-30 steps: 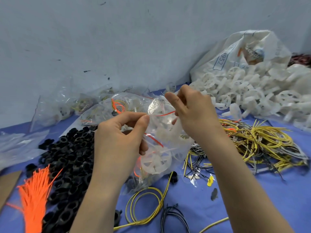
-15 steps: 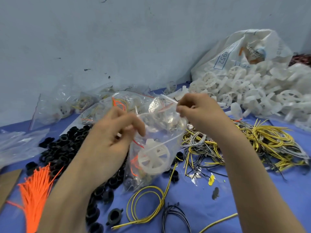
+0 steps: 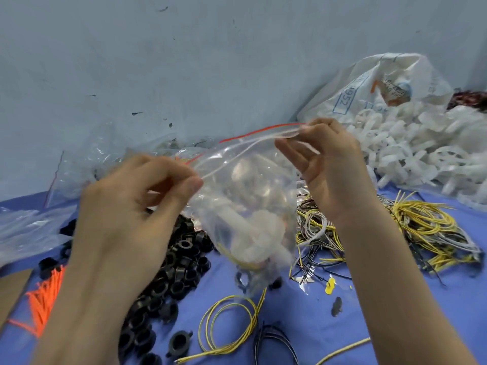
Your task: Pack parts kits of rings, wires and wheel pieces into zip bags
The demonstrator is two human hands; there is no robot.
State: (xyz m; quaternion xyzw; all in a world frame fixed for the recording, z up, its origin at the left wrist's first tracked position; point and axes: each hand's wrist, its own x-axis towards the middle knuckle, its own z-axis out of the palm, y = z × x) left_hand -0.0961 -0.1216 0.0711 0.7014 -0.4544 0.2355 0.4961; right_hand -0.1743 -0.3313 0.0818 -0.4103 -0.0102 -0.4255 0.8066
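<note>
A clear zip bag (image 3: 250, 196) with a red-lined top hangs in the air between my hands, with white wheel pieces and a bit of yellow wire blurred inside. My left hand (image 3: 137, 206) pinches the left end of the zip strip between thumb and fingers. My right hand (image 3: 326, 164) pinches the right end, held higher, so the strip stretches taut between them. Black rings (image 3: 174, 275) are heaped under my left arm. A pile of white wheel pieces (image 3: 411, 151) lies at the right, and tangled yellow wires (image 3: 427, 227) lie beside my right forearm.
A large printed plastic sack (image 3: 374, 85) sits behind the wheel pieces. Filled clear bags (image 3: 105, 154) lie against the grey wall at the left. Orange cable ties (image 3: 44, 299) and a cardboard piece (image 3: 13, 288) lie at lower left. A yellow wire coil (image 3: 229, 325) lies on the blue cloth.
Both hands have moved apart and lifted the bag. The zip strip, bunched before, is now pulled straight between them, and the right hand has risen.
</note>
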